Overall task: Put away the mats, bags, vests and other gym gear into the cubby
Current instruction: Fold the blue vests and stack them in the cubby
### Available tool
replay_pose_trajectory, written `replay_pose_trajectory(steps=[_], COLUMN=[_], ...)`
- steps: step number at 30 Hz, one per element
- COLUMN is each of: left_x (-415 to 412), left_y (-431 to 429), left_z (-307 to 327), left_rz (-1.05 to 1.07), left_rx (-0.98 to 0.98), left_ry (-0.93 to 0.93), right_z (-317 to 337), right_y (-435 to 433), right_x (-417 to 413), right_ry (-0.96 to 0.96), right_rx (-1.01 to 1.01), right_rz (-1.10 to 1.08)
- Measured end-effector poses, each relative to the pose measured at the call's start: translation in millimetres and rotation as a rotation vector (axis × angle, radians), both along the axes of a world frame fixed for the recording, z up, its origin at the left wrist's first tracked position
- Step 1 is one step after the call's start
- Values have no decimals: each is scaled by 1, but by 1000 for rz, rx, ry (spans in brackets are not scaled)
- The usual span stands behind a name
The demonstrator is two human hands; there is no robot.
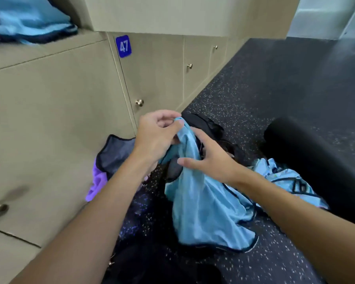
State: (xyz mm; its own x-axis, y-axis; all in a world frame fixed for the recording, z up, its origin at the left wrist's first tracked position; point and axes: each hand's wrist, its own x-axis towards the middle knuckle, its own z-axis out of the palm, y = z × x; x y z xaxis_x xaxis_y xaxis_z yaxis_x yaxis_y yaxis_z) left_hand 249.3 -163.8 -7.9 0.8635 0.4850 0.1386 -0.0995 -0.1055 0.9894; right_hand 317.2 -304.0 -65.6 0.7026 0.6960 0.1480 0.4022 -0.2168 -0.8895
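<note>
A light blue mesh vest [205, 206] with dark trim hangs over the speckled floor in the middle of the view. My left hand [158, 134] pinches its top edge and lifts it. My right hand [207, 158] grips the vest's fabric a little lower, thumb stretched out to the left. A second light blue vest [285, 179] lies crumpled on the floor at the right. A purple vest with dark trim [103, 171] lies against the lockers at the left. In an open cubby at the top left sit folded blue vests [29, 21].
Beige locker doors with round knobs [139, 102] line the left side; one carries a blue tag 47 [123, 46]. A black rolled mat [307, 152] lies on the dark speckled floor [275, 89] at the right. A black bag [209, 124] sits behind the hands.
</note>
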Motion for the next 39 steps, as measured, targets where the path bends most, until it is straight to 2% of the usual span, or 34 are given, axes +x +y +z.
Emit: replay_pose_trajectory(steps=[2,4,6,8,11,12,16,19,22,24,26,28,32,34,36,39], left_x=[-8,-19,-33,-49,-65,-65,-62,-63,-59,-56,-56,-58,-62,-66,-72,-83], left_y=[11,30,43,50,57,60,74,75,78,80,84,89,103,107,113,127], left_z=[12,14,22,23,9,4,16,40,47,48,50,56,77,87,92,90], left_rz=[31,151,211,58,-170,-192,-152,-71,120,304,392,448,335,254,249,410], left_rx=[6,61,83,-134,-352,-418,-663,-685,-561,-462,-403,-318,-138,-50,104,459], left_ry=[-23,-12,165,389,502,486,176,7,-57,-50,-88,-169,-222,-202,-147,-47], right_z=[10,26,47,72,103,107,108,96,87,83,82,73,41,31,31,43], right_y=[23,39,52,63,81,89,109,115,122,128,130,129,134,139,145,148], right_x=[-6,-8,-10,-14,-22,-24,-35,-43,-46,-45,-50,-52,-44,-43,-43,-46], right_ry=[-75,-144,-188,-177,-144,-150,-179,-217,-387,-473,-318,-21,334,411,402,399], right_rx=[97,130,166,241,356,375,370,292,158,163,293,427,325,301,302,389], right_rz=[-70,-152,-185,-191,-130,-109,-44,14,101,155,173,151,229,227,160,35])
